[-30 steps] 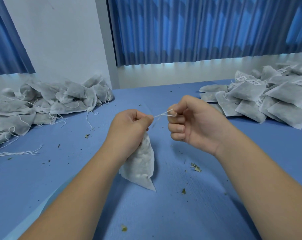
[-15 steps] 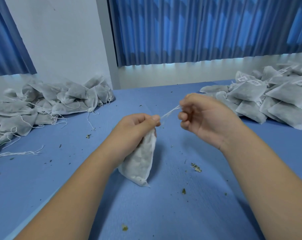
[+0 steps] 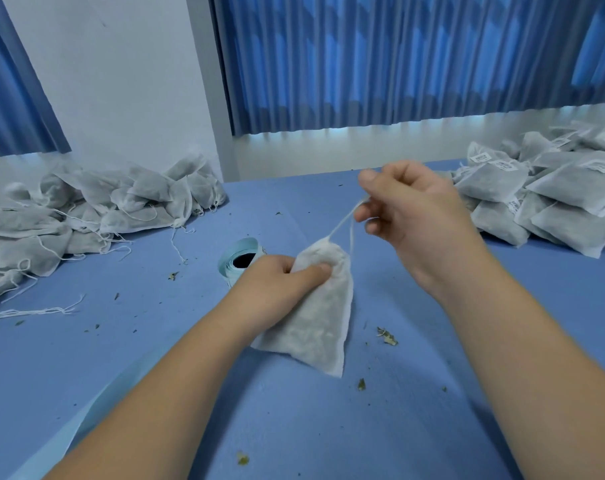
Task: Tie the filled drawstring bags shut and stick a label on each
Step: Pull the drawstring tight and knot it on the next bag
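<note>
Grips filled drawstring bag (image 3: 314, 327) just below its gathered top with left hand (image 3: 283, 282), fingers curled round the fabric. Pinches drawstring (image 3: 342, 223) with right hand (image 3: 411, 209), held above and to the right of the bag mouth; hands apart, joined only by the string, which runs in two strands from the neck up to the fingers. Holds bag tilted at centre over blue surface (image 3: 121, 358); cannot tell whether its lower corner touches. Shows label roll (image 3: 238, 261), pale blue, lying on its side just behind the left hand. Notes dried plant bits (image 3: 387, 336) scattered near the bag and loose strings (image 3: 34, 311) at far left. Records heap of unlabelled bags (image 3: 103, 209) at back left and stack of labelled bags (image 3: 543, 195) at back right, well apart, with blue curtains (image 3: 380, 57) behind.
</note>
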A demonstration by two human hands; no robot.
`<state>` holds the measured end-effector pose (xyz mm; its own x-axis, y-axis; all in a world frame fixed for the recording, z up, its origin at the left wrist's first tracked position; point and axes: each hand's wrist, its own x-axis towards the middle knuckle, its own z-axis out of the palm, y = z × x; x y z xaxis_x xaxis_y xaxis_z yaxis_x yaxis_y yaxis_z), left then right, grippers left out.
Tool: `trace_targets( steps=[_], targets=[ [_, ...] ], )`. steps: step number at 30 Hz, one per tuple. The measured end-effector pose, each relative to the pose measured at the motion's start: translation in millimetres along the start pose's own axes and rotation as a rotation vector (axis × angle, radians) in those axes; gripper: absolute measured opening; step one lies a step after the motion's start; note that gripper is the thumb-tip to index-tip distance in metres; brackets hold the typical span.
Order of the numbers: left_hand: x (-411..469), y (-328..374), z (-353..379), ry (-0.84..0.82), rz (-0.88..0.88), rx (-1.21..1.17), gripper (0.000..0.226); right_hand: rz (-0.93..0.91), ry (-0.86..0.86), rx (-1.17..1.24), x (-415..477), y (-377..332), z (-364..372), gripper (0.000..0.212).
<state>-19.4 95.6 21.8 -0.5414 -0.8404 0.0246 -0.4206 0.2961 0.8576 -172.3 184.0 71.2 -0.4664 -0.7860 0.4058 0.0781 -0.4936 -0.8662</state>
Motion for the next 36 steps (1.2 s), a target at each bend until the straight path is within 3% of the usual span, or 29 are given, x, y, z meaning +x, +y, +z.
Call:
trace_targets(
  steps=[7, 11, 20, 24, 32, 36],
  targets=[
    [6, -1, -1, 0.131, -0.020, -0.233, 0.036, -0.246, -0.324, -0.895, -13, 17, 18, 0.019],
    [10, -2, -5, 0.201, -0.035, -0.361, 0.035, -0.226, -0.421, -1.092, -12, 22, 15, 0.010],
    [12, -3, -3, -0.122, 0.010, -0.713, 0.042, -0.196, -0.396, -1.115, -9, 25, 8, 0.013],
    [8, 0, -7, -0.122, 0.034, -0.680, 0.024, -0.154, -0.393, -1.075, -9, 26, 6, 0.024],
    [-14, -6, -25, -0.087, 0.051, -0.739, 0.034, -0.128, -0.428, -0.775, -17, 25, 20, 0.031],
    [-40, -15, -43, 0.086, 0.003, -0.691, 0.032, -0.083, -0.424, -0.659, -22, 29, 24, 0.029]
  ],
)
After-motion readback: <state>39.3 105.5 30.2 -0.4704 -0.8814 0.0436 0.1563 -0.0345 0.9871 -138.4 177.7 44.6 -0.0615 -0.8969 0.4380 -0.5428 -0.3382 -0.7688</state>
